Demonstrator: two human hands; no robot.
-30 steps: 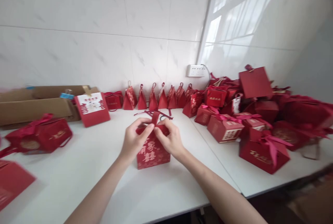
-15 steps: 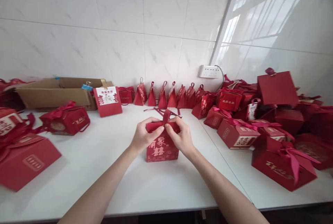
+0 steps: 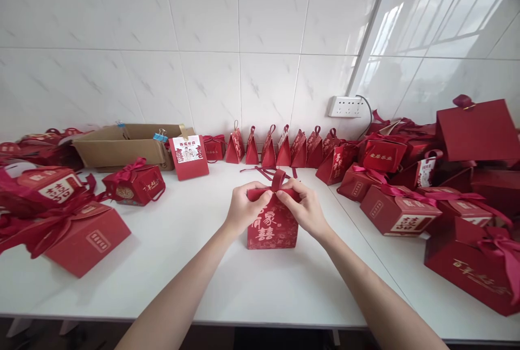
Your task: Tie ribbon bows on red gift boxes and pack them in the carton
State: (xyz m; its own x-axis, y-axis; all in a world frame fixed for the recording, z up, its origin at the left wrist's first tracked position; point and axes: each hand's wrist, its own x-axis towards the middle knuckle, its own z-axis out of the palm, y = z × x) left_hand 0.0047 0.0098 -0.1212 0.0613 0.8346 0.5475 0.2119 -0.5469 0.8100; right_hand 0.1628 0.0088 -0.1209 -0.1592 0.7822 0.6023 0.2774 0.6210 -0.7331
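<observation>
A red gift box (image 3: 271,228) with pale printed characters stands upright on the white table in front of me. A ribbon loop (image 3: 278,179) rises from its top edge. My left hand (image 3: 251,206) pinches the top edge on the left, thumb in front and fingers behind. On the other side my right hand (image 3: 303,206) grips the same edge, its thumb tip close to the left one at the base of the loop. The fingers behind the box are partly hidden. Loose dark red ribbons (image 3: 268,172) lie on the table just beyond the box.
Several finished triangular boxes (image 3: 268,149) stand in a row along the wall. A cardboard carton (image 3: 122,152) and a red box with a white label (image 3: 190,157) are back left. Ribboned boxes (image 3: 91,236) lie left, and more boxes (image 3: 398,209) pile right. A power strip (image 3: 345,107) is on the wall.
The camera view has turned a little to the left, so everything sits further right in the picture. Both hands keep their hold on the top of the gift box, thumbs at the loop's base.
</observation>
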